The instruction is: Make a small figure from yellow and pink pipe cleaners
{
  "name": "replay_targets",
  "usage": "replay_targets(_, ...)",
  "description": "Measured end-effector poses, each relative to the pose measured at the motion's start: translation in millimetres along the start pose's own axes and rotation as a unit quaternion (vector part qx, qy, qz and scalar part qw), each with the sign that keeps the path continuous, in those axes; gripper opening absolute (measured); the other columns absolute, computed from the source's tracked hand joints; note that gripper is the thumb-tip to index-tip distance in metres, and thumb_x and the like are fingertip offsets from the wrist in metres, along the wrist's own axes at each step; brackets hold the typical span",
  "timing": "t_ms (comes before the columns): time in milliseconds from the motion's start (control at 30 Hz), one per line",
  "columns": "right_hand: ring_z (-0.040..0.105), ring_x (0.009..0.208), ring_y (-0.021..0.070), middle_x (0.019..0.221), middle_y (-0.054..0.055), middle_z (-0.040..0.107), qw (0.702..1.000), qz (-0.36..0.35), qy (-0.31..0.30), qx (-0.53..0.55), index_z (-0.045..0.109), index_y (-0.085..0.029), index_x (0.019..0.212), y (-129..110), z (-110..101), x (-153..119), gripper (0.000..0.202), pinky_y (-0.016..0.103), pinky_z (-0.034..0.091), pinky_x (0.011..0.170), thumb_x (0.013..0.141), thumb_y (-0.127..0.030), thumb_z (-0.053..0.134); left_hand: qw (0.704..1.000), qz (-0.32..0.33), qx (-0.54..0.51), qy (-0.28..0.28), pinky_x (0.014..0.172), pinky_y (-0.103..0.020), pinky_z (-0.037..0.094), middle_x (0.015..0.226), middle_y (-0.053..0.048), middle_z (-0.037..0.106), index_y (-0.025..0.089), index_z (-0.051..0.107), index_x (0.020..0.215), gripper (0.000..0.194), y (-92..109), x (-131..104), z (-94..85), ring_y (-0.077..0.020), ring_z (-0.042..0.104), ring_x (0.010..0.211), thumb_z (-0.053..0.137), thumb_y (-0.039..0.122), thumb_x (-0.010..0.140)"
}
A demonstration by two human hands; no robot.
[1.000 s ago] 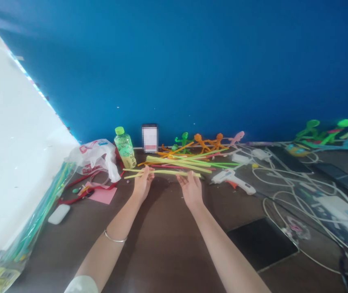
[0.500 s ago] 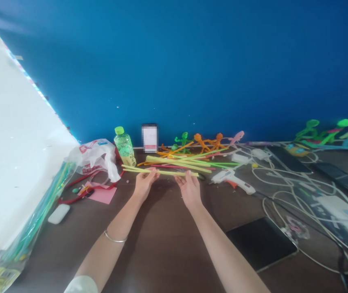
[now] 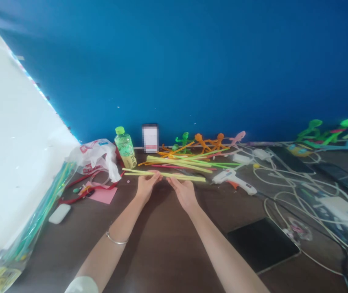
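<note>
Pale yellow pipe cleaners lie side by side, held level just above the dark table; their left ends spread slightly apart. My left hand pinches them near the middle between thumb and fingers. Close to it, my right hand has its fingertips closed on the same pipe cleaners. Right behind is a loose pile of yellow, orange, green and red pipe cleaners. Small orange pipe-cleaner figures and a green figure stand along the wall.
A green-capped bottle and plastic bag stand left, above pink paper. A white glue gun lies to the right, near a black tablet and tangled cables. A bag of green pipe cleaners lies far left.
My right hand has slid left along the pipe cleaners, closer to my left hand. Their right ends now reach further past it.
</note>
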State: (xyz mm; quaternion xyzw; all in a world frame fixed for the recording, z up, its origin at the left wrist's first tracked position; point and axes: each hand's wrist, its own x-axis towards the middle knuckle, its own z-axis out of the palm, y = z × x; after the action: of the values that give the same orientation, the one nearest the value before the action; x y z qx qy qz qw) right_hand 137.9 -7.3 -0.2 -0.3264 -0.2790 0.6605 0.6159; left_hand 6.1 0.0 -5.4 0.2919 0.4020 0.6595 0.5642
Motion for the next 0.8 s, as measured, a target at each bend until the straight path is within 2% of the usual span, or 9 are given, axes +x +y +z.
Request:
replay_targets(200,0.065,0.066,0.0157,0.068,0.002,0.069,0.999,0.015,0.006,-0.027,0.067,-0.013,0.072,7.6,0.0,-1.5,0.021,0.033,0.056,0.073,0.057,-0.026,0.075,0.999,0.019,0.016,0.038,0.065,-0.026,0.049,0.062,-0.003,0.065,0.01,0.065,0.072,0.027,0.4,-0.3,2.7,-0.0113,0.06,0.059,0.076,0.026,0.053)
replay_targets(367,0.064,0.059,0.0151,0.067,0.001,0.067,0.992,-0.038,-0.007,-0.123,0.066,-0.016,0.075,6.9,2.0,-5.5,0.022,0.033,0.055,0.065,0.06,-0.031,0.073,0.999,0.022,0.038,0.032,0.061,-0.024,0.047,0.061,-0.004,0.064,0.01,0.066,0.071,0.025,1.3,-0.6,1.3,-0.0105,0.058,0.057,0.074,0.028,0.055)
replay_targets(467,0.061,0.063,0.0159,0.067,0.001,0.065,0.957,-0.144,-0.006,-0.251,0.066,-0.02,0.069,3.0,1.0,-6.9,0.013,0.034,0.051,0.068,0.062,-0.031,0.07,0.998,0.02,0.061,0.021,0.058,-0.023,0.045,0.058,-0.003,0.063,0.01,0.066,0.071,0.024,0.5,-0.5,-0.1,-0.0096,0.056,0.054,0.074,0.028,0.056)
replay_targets(567,0.057,0.082,0.0197,0.079,0.002,0.065,0.889,-0.273,0.005,-0.368,0.068,-0.026,0.067,-1.3,-1.3,-7.9,0.004,0.039,0.043,0.084,0.064,-0.027,0.069,0.997,0.021,0.072,0.011,0.055,-0.022,0.044,0.056,-0.003,0.062,0.01,0.066,0.07,0.024,0.0,-0.7,-0.5,-0.0095,0.055,0.053,0.073,0.029,0.057)
replay_targets(633,0.055,0.091,0.0215,0.086,0.002,0.066,0.855,-0.31,-0.002,-0.416,0.069,-0.029,0.071,-3.1,-2.0,-8.7,0.006,0.041,0.037,0.091,0.066,-0.025,0.068,0.997,0.019,0.077,-0.001,0.054,-0.022,0.043,0.055,-0.003,0.061,0.01,0.066,0.071,0.024,0.1,-1.3,-0.1,-0.0098,0.055,0.052,0.073,0.029,0.058)
replay_targets(700,0.055,0.091,0.0212,0.087,0.002,0.066,0.847,-0.31,-0.031,-0.431,0.069,-0.03,0.076,-3.6,-1.7,-9.6,0.009,0.04,0.036,0.091,0.07,-0.025,0.065,0.996,0.017,0.084,-0.017,0.054,-0.023,0.044,0.056,-0.003,0.061,0.011,0.067,0.072,0.024,0.5,-2.4,0.3,-0.01,0.055,0.051,0.073,0.029,0.058)
replay_targets(800,0.059,0.081,0.0187,0.081,0.003,0.067,0.872,-0.279,-0.05,-0.399,0.069,-0.028,0.076,-1.8,-0.1,-10.6,0.008,0.035,0.043,0.082,0.073,-0.028,0.061,0.995,0.016,0.088,-0.042,0.055,-0.023,0.045,0.057,-0.003,0.062,0.011,0.067,0.075,0.024,0.7,-4.0,0.5,-0.0098,0.056,0.053,0.072,0.029,0.059)
